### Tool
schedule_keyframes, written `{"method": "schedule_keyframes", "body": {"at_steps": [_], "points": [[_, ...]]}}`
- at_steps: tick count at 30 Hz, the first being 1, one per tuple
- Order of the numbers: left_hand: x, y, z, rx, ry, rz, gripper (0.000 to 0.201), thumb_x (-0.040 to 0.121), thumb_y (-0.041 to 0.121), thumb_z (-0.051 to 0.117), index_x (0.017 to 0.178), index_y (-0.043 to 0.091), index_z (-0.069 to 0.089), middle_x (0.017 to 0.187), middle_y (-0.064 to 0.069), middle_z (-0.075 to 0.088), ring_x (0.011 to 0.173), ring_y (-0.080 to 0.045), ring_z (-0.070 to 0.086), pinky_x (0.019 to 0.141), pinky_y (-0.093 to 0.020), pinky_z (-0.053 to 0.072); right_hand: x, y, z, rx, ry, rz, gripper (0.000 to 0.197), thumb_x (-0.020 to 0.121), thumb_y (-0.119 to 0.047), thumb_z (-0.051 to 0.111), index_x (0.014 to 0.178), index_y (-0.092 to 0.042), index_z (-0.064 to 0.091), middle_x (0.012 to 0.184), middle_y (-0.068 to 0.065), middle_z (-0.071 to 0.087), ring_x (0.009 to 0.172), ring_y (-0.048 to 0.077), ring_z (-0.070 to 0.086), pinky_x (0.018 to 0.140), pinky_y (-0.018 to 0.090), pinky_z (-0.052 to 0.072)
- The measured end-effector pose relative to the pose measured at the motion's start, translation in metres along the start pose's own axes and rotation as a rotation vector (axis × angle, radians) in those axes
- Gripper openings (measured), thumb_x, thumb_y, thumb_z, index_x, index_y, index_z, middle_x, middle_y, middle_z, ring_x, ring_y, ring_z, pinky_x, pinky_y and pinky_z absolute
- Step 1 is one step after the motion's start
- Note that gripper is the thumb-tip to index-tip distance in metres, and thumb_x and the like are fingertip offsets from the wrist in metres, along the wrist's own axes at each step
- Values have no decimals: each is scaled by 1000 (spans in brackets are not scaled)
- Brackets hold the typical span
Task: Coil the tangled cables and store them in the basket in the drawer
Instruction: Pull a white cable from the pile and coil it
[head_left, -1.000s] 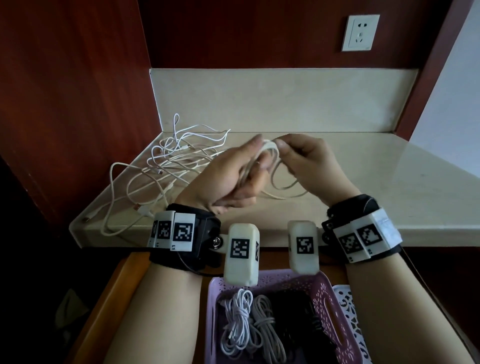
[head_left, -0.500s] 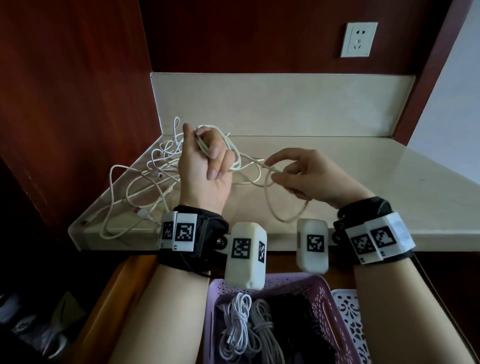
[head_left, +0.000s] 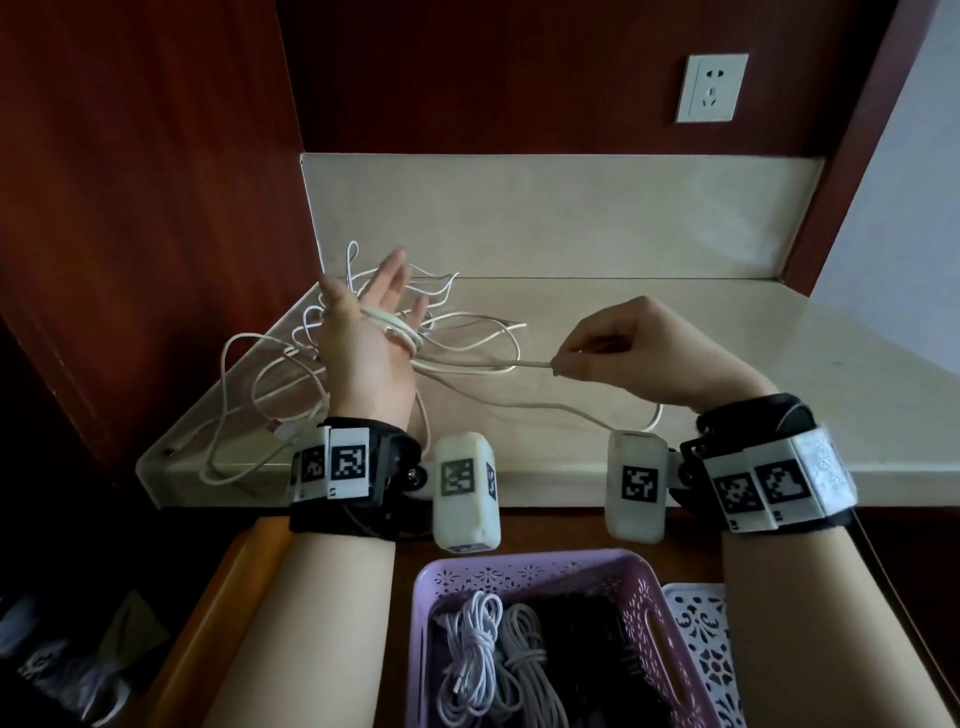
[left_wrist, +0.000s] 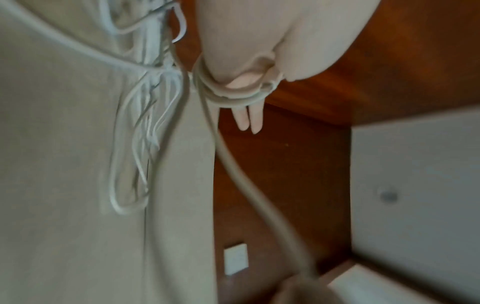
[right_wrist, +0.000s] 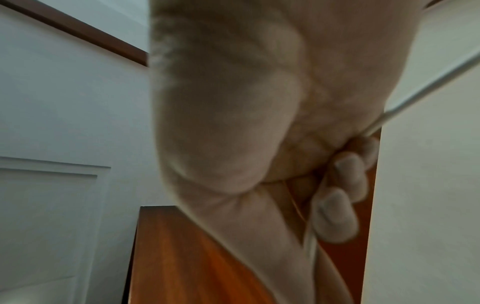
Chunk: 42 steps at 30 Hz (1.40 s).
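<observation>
Pale stone tabletop (head_left: 675, 332) in a dark wood alcove, and at nine o'clock sits the tangle (head_left: 270, 374) of white cables, loose and waiting. Left hand (head_left: 363, 343) up now, fingers straight and spread, turns of cable (head_left: 395, 330) wrapped across the palm: it's acting as the spool, so the coil keeps one size. Out to three o'clock, the right hand (head_left: 623, 348) pinches the strand taut and feeds it over; slack trails beneath. Down at six o'clock, the purple basket (head_left: 519, 564) in the open drawer (head_left: 228, 613) already holds coiled bundles. This one's not finished, I'd say.
</observation>
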<state>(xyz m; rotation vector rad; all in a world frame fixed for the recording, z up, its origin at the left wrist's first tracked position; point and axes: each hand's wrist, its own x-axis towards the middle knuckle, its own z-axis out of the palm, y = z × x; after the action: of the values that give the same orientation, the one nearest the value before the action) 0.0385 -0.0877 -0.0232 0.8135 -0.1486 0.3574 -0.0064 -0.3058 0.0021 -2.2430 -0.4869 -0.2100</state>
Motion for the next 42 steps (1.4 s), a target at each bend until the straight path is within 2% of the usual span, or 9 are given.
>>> {"method": "schedule_keyframes", "body": {"at_steps": [2, 7, 10, 15, 23, 28, 33, 37, 42], "points": [[-2, -5, 5, 303, -3, 51, 41, 104, 40, 16, 100, 17, 50, 106, -3, 68, 94, -7, 66, 89, -32, 50, -1, -7, 3, 26, -1, -83, 5, 81, -17, 71, 79, -13, 72, 70, 6, 64, 62, 8, 47, 59, 17, 38], [-17, -16, 19, 882, -310, 144, 25, 104, 26, 34, 84, 10, 35, 73, -23, 65, 41, -29, 59, 34, -24, 39, 3, -12, 8, 27, 99, -241, 12, 83, -8, 68, 78, -18, 70, 68, -9, 58, 69, 19, 47, 66, 24, 39], [-26, -17, 19, 1154, -451, 133, 39, 103, 29, 35, 78, 0, 43, 52, -14, 56, 32, -27, 47, 34, -32, 39, 6, -12, 12, 86, 207, -240, 13, 85, -11, 67, 80, -24, 69, 71, -11, 62, 68, 21, 50, 67, 29, 41], [-27, -15, 24, 1177, -455, 260, 41, 102, 29, 40, 65, 13, 36, 55, -5, 44, 49, -16, 42, 61, -31, 36, 12, -5, 16, 151, 455, -162, 12, 78, -21, 76, 74, -13, 68, 58, -3, 56, 53, 7, 46, 54, 17, 37], [-41, -5, 30, 955, -809, -277, 46, 85, 56, 37, 79, 10, 36, 43, 5, 29, 36, -10, 19, 37, -17, 17, 12, 2, 6, -111, 610, -33, 61, 52, -71, 70, 67, -15, 52, 51, -10, 42, 49, 7, 37, 51, 21, 32], [-41, 3, 22, 856, -935, -403, 33, 103, 35, 33, 82, 9, 37, 42, 3, 29, 35, -8, 17, 35, -15, 17, 14, 4, 11, 2, 446, -109, 38, 71, -50, 73, 76, -16, 56, 59, -4, 41, 52, 6, 34, 50, 17, 28], [-30, 7, 19, 333, -800, -372, 37, 100, 40, 26, 72, 17, 36, 37, 8, 29, 29, -2, 15, 38, -11, 8, 17, 12, 11, -8, 324, -103, 8, 89, -14, 59, 96, -18, 62, 70, -7, 53, 59, 3, 45, 57, 11, 37], [-20, 7, 19, 274, -541, -234, 40, 103, 37, 23, 69, 19, 33, 36, 8, 24, 27, -5, 12, 41, -23, -1, 16, 18, 6, -124, 308, 45, 10, 87, -21, 59, 79, -15, 64, 54, -6, 51, 44, 4, 42, 42, 11, 31], [-26, 8, 31, 333, -375, -101, 37, 103, 34, 27, 70, 18, 31, 37, 6, 22, 30, -7, 10, 38, -14, 7, 12, 11, 10, -187, -185, 323, 32, 89, -37, 62, 71, -11, 67, 35, -3, 44, 29, 11, 32, 37, 16, 28]]}}
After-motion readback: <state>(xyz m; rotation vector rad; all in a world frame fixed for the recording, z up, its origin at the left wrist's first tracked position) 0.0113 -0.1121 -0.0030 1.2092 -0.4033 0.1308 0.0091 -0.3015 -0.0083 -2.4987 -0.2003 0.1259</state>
